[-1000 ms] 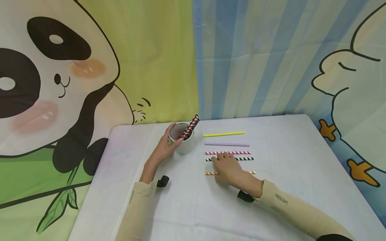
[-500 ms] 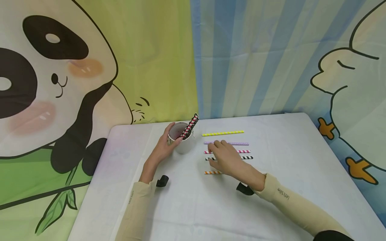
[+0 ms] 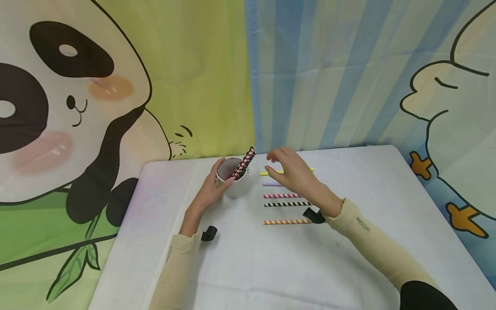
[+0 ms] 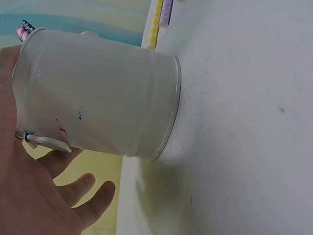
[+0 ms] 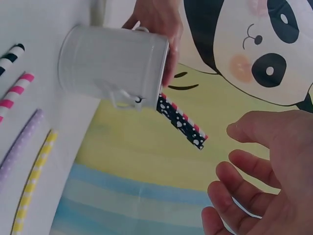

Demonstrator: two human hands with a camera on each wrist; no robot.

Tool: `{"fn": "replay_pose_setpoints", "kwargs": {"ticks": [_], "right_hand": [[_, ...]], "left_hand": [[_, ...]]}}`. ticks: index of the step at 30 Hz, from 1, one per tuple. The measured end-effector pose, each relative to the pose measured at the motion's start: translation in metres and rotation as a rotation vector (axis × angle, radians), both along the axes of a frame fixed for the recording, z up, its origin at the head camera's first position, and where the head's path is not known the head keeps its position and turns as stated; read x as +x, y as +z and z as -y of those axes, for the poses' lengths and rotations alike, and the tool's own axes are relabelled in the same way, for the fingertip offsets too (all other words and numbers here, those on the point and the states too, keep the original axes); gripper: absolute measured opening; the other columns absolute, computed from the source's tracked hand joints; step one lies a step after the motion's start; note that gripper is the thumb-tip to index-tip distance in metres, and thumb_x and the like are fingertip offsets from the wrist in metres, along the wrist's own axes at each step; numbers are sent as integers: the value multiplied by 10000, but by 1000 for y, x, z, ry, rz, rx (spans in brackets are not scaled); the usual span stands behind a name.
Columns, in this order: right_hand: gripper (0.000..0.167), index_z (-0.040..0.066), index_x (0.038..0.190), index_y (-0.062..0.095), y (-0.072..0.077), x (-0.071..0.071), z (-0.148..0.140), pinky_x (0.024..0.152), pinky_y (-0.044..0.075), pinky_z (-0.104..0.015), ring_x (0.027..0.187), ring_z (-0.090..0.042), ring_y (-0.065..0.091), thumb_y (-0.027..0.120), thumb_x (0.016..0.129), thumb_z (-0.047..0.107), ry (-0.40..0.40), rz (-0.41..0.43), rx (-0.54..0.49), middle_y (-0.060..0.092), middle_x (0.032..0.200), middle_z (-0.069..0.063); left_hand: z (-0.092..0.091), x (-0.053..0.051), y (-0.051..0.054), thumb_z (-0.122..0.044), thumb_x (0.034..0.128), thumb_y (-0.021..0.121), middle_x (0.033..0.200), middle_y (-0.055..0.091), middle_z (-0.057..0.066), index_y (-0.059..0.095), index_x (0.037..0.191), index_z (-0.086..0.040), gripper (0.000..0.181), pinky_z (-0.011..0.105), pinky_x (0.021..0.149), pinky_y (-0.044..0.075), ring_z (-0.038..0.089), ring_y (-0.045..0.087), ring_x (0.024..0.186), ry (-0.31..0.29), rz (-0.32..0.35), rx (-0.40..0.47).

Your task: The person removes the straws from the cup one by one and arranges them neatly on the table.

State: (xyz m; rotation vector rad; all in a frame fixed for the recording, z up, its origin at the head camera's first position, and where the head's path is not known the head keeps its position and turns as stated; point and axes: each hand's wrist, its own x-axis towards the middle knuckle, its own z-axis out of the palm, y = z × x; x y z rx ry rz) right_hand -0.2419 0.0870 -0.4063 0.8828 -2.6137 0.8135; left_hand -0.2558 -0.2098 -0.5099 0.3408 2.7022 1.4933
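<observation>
A white metal bucket point(image 3: 238, 189) stands near the table's back edge, with red-striped and black patterned paper straws point(image 3: 245, 163) leaning out of its mouth. My left hand point(image 3: 209, 189) holds the bucket by its rim from the left side, with the thumb in front; the left wrist view shows other fingers point(image 4: 95, 203) loose below. Just right of the bucket, my right hand point(image 3: 296, 174) hovers over the table with relaxed, spread fingers and nothing in them. Beneath it lie a yellow straw point(image 5: 34, 181) and a lilac dotted straw point(image 5: 20, 144), partly covered in the head view.
Nearer me lie a pink-striped straw point(image 3: 280, 196), a black-striped straw point(image 3: 284, 204) and an orange-striped straw point(image 3: 286, 222), roughly parallel on the white table point(image 3: 248, 271). A printed cloth with a panda point(image 3: 93, 103) hangs behind the table.
My right hand has risen off the straws and moved away from me, from the orange and black ones to above the yellow one. My left hand and the bucket have stayed in place.
</observation>
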Motion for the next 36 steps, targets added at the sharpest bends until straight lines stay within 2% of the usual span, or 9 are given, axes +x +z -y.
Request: {"fn": "replay_pose_setpoints", "kwargs": {"ticks": [5,11,18,25,31,36], "right_hand": [[202,85,1115,627,4,-13,6,856,488,-394,975,-252,571,667,960,209,6,-27,15,628,1046,-95],[221,77,1140,629,5,-27,14,894,495,-409,1011,-265,586,675,955,190,52,-70,27,634,1068,-88],[227,81,1165,641,4,-41,24,897,474,-416,1003,-280,565,662,960,175,74,-90,64,618,1064,-83],[210,78,1149,650,3,-47,30,871,469,-414,988,-284,540,669,963,173,105,-88,61,595,1050,-88],[162,90,1104,655,2,-52,30,852,454,-412,981,-287,521,669,963,168,123,-64,49,584,1037,-80],[163,94,1102,658,2,-52,30,845,449,-410,975,-283,513,672,957,168,114,-46,60,582,1043,-76]], "left_hand": [[0,0,-2,-498,943,639,1547,421,121,195,1593,-338,803,612,1151,306,358,415,1414,-1,-4,4],[0,-1,-1,-488,949,634,1548,424,115,197,1593,-337,792,607,1162,292,353,402,1429,-10,-11,5],[-1,-1,0,-512,950,624,1569,398,102,184,1593,-361,793,618,1157,294,352,390,1438,-3,17,-1],[0,1,1,-496,948,637,1569,398,112,185,1578,-422,779,601,1158,301,347,402,1428,-1,19,19],[0,0,1,-487,950,637,1560,410,115,193,1593,-350,794,612,1162,287,349,398,1432,-8,6,17],[0,0,1,-487,951,635,1561,414,96,195,1583,-388,776,608,1174,273,332,388,1444,-11,7,13]]}}
